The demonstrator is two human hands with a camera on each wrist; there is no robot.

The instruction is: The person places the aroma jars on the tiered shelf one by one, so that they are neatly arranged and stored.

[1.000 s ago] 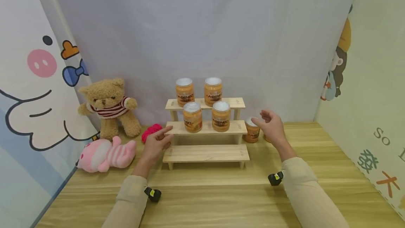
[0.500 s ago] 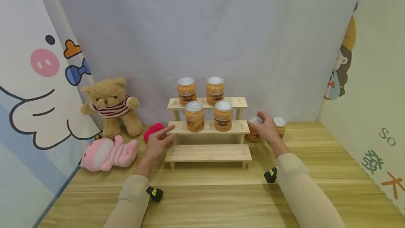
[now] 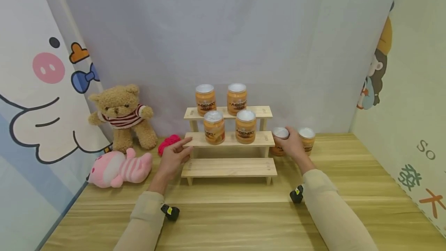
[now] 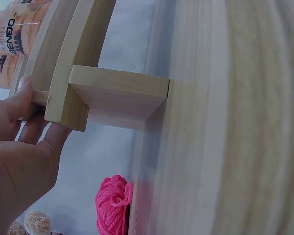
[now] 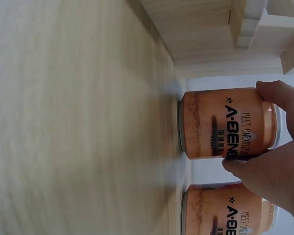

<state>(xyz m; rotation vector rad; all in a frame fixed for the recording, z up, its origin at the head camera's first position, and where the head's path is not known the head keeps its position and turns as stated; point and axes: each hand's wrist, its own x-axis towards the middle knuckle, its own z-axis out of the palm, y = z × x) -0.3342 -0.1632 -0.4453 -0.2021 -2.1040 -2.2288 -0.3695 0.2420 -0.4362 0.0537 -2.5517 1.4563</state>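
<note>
My right hand (image 3: 295, 146) grips an orange can (image 5: 206, 125) near its silver lid, with thumb and finger on opposite sides. That can stands upright on the table, just right of the three-step wooden stand (image 3: 226, 167). Beside it is a second orange can (image 3: 308, 142), partly behind the hand in the head view. My left hand (image 3: 173, 160) holds the left end of the stand's middle board (image 4: 63, 98), thumb above and fingers below the edge. Two cans (image 3: 246, 129) stand on the middle step and two cans (image 3: 237, 102) on the top step.
A teddy bear (image 3: 122, 115) sits at the back left, with a pink plush toy (image 3: 120, 169) lying in front of it. Pink yarn (image 3: 168, 144) lies behind my left hand. A grey curtain (image 3: 223, 30) closes off the back; printed panels flank both sides.
My right hand has come down and left onto the can beside the stand and taken hold of it. The second can has come into fuller view. My left hand stays at the stand.
</note>
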